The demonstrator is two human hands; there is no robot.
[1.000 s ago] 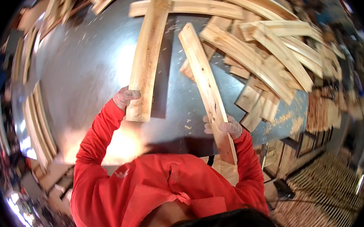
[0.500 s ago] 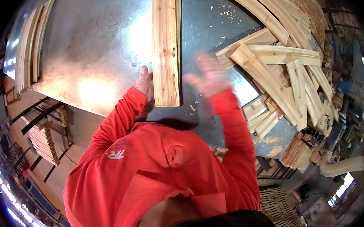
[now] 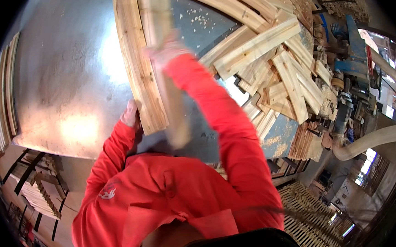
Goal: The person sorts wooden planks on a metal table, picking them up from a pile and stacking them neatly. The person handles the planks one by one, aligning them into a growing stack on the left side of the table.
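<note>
Fingers [image 3: 131,107] of my left hand [image 3: 129,115] show at the left edge of a knotty pale board [image 3: 138,63], by its near end; part of the hand is hidden, so from here I can't tell whether they are clamped on it. My right hand [image 3: 167,51] reaches across a second board [image 3: 159,13], just right of the first; hand and wood are both blurred, and I can't tell whether those fingers have closed. Both boards point lengthwise away from me, over the shiny grey tabletop [image 3: 71,77]. To their right I have a jumbled pile of boards [image 3: 257,47], with pale shavings [image 3: 197,20] scattered nearby. Far left, several narrow boards [image 3: 6,91] lie side by side.
</note>
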